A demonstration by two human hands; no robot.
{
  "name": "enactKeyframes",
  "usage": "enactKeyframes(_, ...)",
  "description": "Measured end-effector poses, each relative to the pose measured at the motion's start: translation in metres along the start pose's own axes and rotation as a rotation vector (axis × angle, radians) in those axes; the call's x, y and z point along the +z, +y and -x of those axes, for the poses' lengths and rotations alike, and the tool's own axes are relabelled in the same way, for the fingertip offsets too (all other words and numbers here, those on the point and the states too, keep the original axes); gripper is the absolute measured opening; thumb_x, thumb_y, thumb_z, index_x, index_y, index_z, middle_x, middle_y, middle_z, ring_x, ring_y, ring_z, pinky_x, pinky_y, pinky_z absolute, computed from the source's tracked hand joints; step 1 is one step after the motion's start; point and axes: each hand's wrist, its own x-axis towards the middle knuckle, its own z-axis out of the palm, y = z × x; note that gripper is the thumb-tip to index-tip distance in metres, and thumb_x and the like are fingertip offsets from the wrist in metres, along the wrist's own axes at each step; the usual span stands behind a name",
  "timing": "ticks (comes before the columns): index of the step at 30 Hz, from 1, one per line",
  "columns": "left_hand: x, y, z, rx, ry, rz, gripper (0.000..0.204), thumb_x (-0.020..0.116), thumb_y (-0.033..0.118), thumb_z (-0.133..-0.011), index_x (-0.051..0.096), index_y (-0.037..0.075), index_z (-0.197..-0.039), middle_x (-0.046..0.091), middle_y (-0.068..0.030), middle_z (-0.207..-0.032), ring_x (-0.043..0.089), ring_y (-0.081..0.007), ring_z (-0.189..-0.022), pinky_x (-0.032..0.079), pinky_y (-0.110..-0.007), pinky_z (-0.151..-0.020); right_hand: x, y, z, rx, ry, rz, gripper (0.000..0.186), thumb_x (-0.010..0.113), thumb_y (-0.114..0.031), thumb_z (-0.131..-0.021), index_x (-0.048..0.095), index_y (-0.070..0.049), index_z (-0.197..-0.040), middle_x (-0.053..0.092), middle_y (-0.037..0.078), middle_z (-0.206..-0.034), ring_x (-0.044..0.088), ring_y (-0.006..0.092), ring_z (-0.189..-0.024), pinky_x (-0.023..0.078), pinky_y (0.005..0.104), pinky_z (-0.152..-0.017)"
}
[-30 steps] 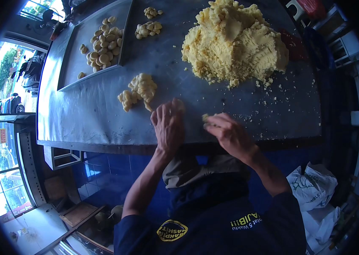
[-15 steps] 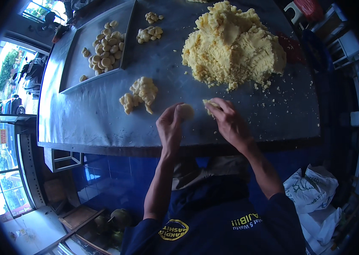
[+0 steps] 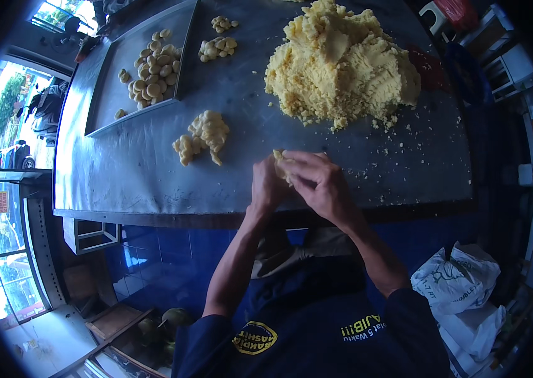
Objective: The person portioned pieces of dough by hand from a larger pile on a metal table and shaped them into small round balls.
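Note:
My two hands meet above the near part of the metal table. My left hand [image 3: 267,184] is closed around a flat piece of pale dough, now mostly hidden behind the fingers. My right hand [image 3: 320,183], slightly blurred, presses a lump of crumbly yellow filling [image 3: 281,165] against that dough with bent fingers. Just left and beyond my hands lies a cluster of small pale dough pieces [image 3: 208,133]. A big mound of yellow filling [image 3: 342,69] rises on the table beyond my right hand.
A shallow metal tray [image 3: 104,107] at the far left holds a heap of round dough pieces [image 3: 154,74]. Two smaller dough clusters [image 3: 218,48] lie beside it. Crumbs dot the metal table [image 3: 134,183] at right. White sacks [image 3: 455,280] stand below, right.
My right hand has moved left with the filling, bringing it to the dough in my left hand. My left hand has turned and shifted slightly right; the dough disc is now mostly covered.

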Motion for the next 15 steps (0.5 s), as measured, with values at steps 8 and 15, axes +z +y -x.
enactKeyframes(8,0.018,0.009,0.012,-0.182,0.044,-0.094,0.031,0.073,0.012,-0.08,0.059,0.002,-0.106,0.069,-0.0188,-0.08,0.07,-0.0386,-0.079,0.055,-0.042,-0.068,0.013,0.004,0.006,-0.032,0.035,0.238,0.023,0.071,0.005,-0.081,0.074,-0.001,-0.103,0.07,0.014,-0.107,0.071,0.024,-0.091,0.058,0.0306,-0.078)
enactKeyframes(15,0.004,0.009,0.014,-0.063,0.018,0.241,0.023,0.073,0.007,-0.08,0.063,0.003,-0.1,0.07,-0.0162,-0.085,0.071,-0.0333,-0.08,0.054,-0.038,-0.07,-0.009,0.003,-0.005,0.346,0.061,-0.243,0.04,0.076,0.0,-0.081,0.067,-0.001,-0.12,0.068,0.016,-0.113,0.069,0.0217,-0.095,0.057,0.0324,-0.085)
